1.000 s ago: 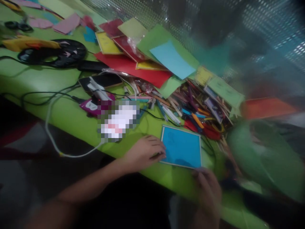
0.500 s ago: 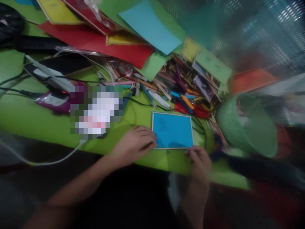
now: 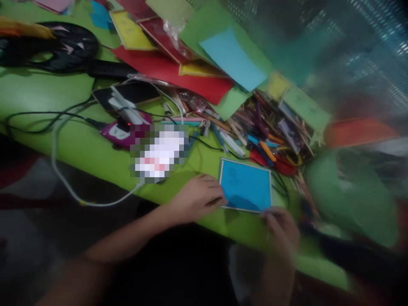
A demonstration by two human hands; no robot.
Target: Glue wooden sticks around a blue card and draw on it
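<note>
A blue rectangular sheet (image 3: 247, 185) with pale strips along its edges lies flat near the front edge of the green table. My left hand (image 3: 200, 197) is at its lower left corner, fingers closed together; whatever is between the fingertips is hidden. At the lower right corner is my right hand (image 3: 282, 223), blurred, with thumb and finger pinched by the pale edge strip. Anything within that pinch is too small to make out.
Left of the sheet lies a pixelated phone (image 3: 162, 155) with a white cable (image 3: 110, 203). Behind are pens and sticks (image 3: 232, 142), a red sheet (image 3: 191, 80) and a light blue sheet (image 3: 234, 57). A green basket (image 3: 350, 195) stands at the right.
The whole view has shifted, so the table and hands appear farther right and slightly lower. Both hands stay at the same corners of the blue sheet.
</note>
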